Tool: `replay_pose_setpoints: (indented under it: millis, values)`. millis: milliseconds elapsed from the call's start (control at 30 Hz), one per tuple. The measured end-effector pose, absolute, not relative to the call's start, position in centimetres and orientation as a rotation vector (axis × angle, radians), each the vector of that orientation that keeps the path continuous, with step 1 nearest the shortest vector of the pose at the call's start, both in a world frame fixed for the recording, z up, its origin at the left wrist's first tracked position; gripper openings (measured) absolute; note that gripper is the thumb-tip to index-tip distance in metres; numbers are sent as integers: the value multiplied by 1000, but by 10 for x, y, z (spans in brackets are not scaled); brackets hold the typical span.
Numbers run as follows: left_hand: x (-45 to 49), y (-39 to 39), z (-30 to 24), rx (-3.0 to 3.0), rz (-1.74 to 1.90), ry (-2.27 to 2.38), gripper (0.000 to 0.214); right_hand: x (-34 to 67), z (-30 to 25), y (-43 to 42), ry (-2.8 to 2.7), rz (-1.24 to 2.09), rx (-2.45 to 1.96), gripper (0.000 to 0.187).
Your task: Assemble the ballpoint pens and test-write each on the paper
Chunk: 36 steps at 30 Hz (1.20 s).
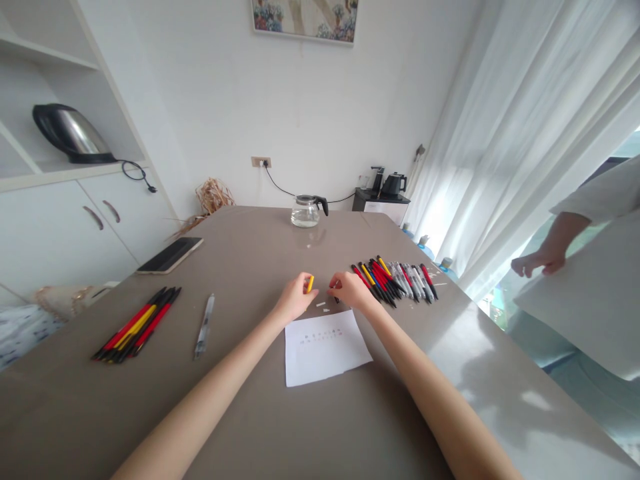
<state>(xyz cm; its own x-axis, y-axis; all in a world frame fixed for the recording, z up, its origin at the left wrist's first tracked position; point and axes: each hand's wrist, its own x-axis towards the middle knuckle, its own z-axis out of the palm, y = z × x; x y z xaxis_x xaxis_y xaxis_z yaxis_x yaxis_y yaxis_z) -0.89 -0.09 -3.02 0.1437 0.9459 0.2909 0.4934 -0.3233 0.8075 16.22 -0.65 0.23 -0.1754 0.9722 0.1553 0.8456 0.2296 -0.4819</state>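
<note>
Pinched in my left hand [294, 298] is a short yellow pen barrel [311, 284], sticking up from the fingers. My right hand [349, 289] is closed, fingertips together, on a small dark piece [337, 299] that looks like part of a pen; the fingers partly hide it. A gap separates the two hands. Below them on the table lies a white sheet of paper [325, 363] with two rows of small marks. Tiny white scraps [321, 305] lie between the hands and the sheet.
Right of my hands lies a pile of red, black, yellow and clear pens [395, 280]. At left are a bundle of pens [137, 327], a single clear pen [204, 327] and a phone [170, 256]. A glass pot [305, 212] stands far back. Another person's hand [539, 262] shows at right.
</note>
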Motion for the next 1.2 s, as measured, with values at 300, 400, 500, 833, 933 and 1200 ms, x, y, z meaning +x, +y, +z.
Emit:
replay_pose_setpoints:
  millis: [300,400,500,833,933,1200]
  values:
    - [-13,3,-38,1898,1096,1455,39,163,3,-6,-2103,341,-1721,19]
    - [-14,4,-40,1913,1097,1449,38,163,6,-7,-2104,335,-1745,19]
    - [-15,4,-38,1987,1034,1496,34,162,9,-9,-2106,332,-1783,19]
    - [-15,-3,-7,2122,1147,1502,19,172,21,-6,-2062,269,-1876,24]
    - [-12,-9,3,2173,1179,1468,18,180,23,-4,-2041,243,-1916,25]
    - [-1,-30,16,2460,1109,1459,20,186,16,-2,-2044,258,-2144,31]
